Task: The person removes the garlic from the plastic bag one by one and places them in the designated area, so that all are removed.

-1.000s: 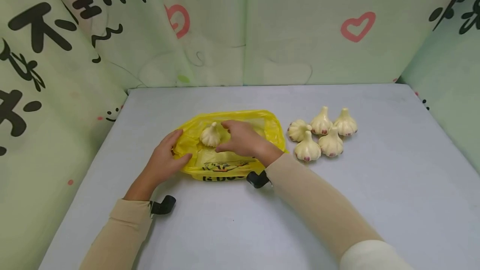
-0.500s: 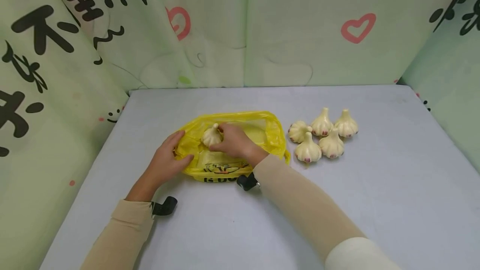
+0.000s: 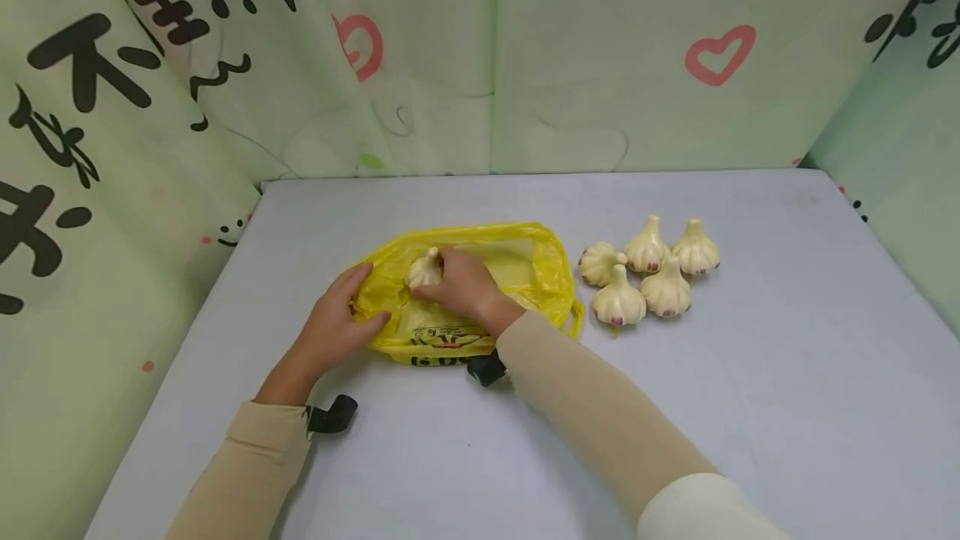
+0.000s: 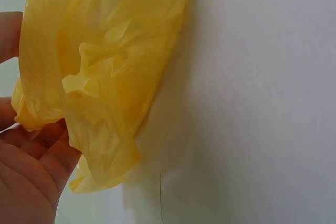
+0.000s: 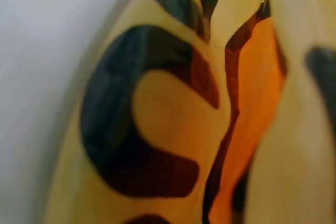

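An open yellow plastic bag [image 3: 517, 273] with black print lies on the table. My left hand [image 3: 330, 332] grips its left end, with the thumb toward the front; crumpled yellow plastic [image 4: 105, 77] fills much of the left wrist view, against the fingers [image 4: 44, 150]. Inside the bag's left half is a garlic bulb [image 3: 424, 271], neck up. My right hand [image 3: 468, 286] reaches in from the right and holds the bulb between thumb and fingers. The right wrist view shows only the bag's printed side [image 5: 173, 114], blurred, with the hand and bulb out of sight.
Several more garlic bulbs [image 3: 667, 290] stand grouped just right of the bag, close to its loose handle [image 3: 576, 319]. The pale table [image 3: 465, 457] is bordered behind and at the sides by a green printed curtain [image 3: 585, 57].
My right hand has moved left inside the bag, from beside the garlic bulb to taking hold of it. The bag's right handle has sagged outward. My left hand stays at the bag's left end.
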Motion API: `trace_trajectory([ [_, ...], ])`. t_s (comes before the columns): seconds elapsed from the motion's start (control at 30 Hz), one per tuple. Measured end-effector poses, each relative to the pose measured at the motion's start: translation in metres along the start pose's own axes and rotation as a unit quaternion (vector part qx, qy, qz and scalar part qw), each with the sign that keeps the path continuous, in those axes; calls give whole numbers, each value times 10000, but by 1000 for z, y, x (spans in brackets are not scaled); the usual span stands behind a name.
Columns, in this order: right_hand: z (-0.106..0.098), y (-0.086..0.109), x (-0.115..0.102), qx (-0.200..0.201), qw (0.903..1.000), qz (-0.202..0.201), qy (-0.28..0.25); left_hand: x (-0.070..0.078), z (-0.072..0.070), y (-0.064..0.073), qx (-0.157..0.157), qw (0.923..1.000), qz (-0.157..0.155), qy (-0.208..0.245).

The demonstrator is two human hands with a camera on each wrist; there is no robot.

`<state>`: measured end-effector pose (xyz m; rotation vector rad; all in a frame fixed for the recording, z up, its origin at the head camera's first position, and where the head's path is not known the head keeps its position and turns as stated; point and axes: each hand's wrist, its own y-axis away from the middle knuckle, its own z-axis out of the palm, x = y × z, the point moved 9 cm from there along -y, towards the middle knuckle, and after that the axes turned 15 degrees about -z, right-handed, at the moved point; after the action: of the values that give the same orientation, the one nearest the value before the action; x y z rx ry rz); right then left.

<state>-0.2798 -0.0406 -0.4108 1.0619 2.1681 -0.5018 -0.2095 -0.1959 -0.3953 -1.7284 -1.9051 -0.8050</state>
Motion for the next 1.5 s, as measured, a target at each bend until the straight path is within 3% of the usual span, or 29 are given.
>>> trace_trajectory([
  [0.27, -7, 6, -2, 34, 9996, -253, -81, -2, -1, 2, 29, 10000, -36, 19],
  [0.57, -17, 16, -1, 224, 9952, -311, -902, -3, 2, 3, 65, 10000, -52, -12],
  [0.83, -25, 25, 1, 270, 9933, -293, -1082, 0, -1, 3, 55, 9998, -39, -161],
  [1.5, -67, 49, -4, 572, 9841, -920, -1410, 3, 4, 1, -14, 10000, -8, -93],
])
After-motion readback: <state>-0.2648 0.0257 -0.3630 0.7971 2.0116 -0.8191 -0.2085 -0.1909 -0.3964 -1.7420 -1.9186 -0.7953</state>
